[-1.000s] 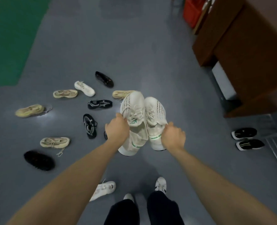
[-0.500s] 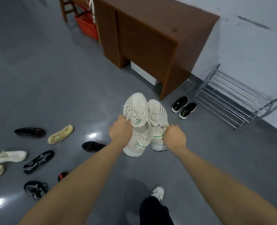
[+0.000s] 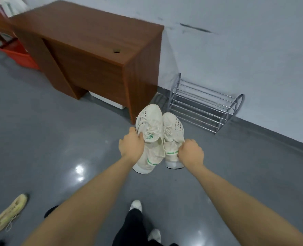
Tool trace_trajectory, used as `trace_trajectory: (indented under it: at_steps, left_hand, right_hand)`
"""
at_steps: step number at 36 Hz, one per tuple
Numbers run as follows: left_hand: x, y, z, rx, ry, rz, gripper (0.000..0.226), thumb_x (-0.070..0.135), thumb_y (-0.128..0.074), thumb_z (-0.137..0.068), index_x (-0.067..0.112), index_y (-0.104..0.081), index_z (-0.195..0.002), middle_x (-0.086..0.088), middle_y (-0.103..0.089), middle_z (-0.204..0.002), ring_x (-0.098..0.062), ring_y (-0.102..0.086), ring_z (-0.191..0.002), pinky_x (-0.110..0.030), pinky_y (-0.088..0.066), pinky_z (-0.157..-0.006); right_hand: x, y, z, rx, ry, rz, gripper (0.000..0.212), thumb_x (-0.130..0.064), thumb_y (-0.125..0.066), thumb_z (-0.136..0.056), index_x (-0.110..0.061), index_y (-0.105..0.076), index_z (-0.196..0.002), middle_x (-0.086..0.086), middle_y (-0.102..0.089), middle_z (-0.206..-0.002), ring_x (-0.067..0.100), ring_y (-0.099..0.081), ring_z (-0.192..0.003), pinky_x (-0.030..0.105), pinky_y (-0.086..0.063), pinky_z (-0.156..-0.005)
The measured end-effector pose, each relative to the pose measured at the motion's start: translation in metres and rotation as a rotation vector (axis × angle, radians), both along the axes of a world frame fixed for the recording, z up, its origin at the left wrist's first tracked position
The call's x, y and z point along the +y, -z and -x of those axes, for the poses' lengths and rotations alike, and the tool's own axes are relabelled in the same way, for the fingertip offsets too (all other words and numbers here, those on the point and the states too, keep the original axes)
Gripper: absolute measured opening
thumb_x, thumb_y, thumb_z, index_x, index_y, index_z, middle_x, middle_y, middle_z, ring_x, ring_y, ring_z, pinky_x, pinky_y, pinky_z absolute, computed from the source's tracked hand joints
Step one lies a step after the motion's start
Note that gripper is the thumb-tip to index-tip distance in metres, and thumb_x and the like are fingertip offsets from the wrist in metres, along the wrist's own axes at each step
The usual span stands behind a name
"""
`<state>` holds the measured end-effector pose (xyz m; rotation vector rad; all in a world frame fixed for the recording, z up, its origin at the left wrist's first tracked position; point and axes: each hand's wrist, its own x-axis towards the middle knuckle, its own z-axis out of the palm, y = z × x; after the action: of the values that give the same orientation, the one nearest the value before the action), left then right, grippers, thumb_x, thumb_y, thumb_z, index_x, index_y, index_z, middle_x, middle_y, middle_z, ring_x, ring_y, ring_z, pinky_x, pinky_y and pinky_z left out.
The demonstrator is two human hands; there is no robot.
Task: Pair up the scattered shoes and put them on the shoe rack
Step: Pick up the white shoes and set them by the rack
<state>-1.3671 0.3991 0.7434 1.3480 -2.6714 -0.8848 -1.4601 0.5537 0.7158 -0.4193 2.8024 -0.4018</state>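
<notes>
Head view: grey floor (image 3: 49, 139), brown desk (image 3: 93, 55), metal shoe rack (image 3: 203, 107) against white wall (image 3: 236, 41).

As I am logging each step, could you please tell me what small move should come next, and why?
Probably carry the pair of cream knit sneakers forward to the chrome wire shoe rack: left hand and right hand each grip one, and the rack's rails look bare.

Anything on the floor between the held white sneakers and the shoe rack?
Nothing: in the head view, only bare grey floor shows between the white sneakers, held by both hands, and the metal shoe rack.
</notes>
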Motion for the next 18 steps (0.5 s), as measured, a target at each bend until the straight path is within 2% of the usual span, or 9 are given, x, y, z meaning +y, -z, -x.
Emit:
trace_trajectory:
  at_steps: [4, 8, 13, 18]
  left_hand:
    - [0.003, 0.009, 0.054, -0.021, 0.126, 0.067, 0.026, 0.028, -0.036, -0.101, 0.008, -0.047, -0.114, -0.013, -0.065, -0.111, -0.034, -0.059, -0.103, -0.038, -0.04, -0.088]
    - [-0.002, 0.021, 0.115, -0.015, 0.196, 0.047, 0.027, 0.028, -0.036, -0.101, 0.007, -0.047, -0.115, -0.015, -0.064, -0.112, -0.035, -0.057, -0.104, -0.039, -0.039, -0.088]
    - [-0.019, 0.037, 0.181, -0.021, 0.256, 0.01, 0.027, 0.027, -0.037, -0.101, 0.005, -0.047, -0.114, -0.016, -0.063, -0.111, -0.036, -0.057, -0.104, -0.037, -0.04, -0.085]
    - [-0.036, 0.057, 0.241, -0.087, 0.301, -0.065, 0.027, 0.027, -0.038, -0.101, 0.005, -0.047, -0.113, -0.015, -0.063, -0.11, -0.035, -0.058, -0.103, -0.037, -0.041, -0.083]
  right_hand:
    - [0.011, 0.007, 0.041, 0.005, 0.083, -0.018, 0.023, -0.008, -0.036, -0.092, 0.001, -0.055, -0.101, 0.016, -0.055, -0.109, 0.035, -0.058, -0.095, 0.034, -0.04, -0.072]
    - [0.012, 0.018, 0.09, 0.006, 0.163, -0.02, 0.022, -0.008, -0.036, -0.093, 0.001, -0.054, -0.101, 0.016, -0.055, -0.11, 0.035, -0.057, -0.095, 0.032, -0.035, -0.071]
    - [-0.002, 0.035, 0.143, -0.017, 0.247, -0.036, 0.023, -0.009, -0.036, -0.093, 0.001, -0.056, -0.1, 0.016, -0.055, -0.109, 0.035, -0.058, -0.094, 0.032, -0.037, -0.07]
    - [-0.014, 0.051, 0.192, -0.069, 0.312, -0.061, 0.022, -0.01, -0.036, -0.093, 0.001, -0.055, -0.095, 0.015, -0.056, -0.106, 0.028, -0.048, -0.078, 0.031, -0.038, -0.069]
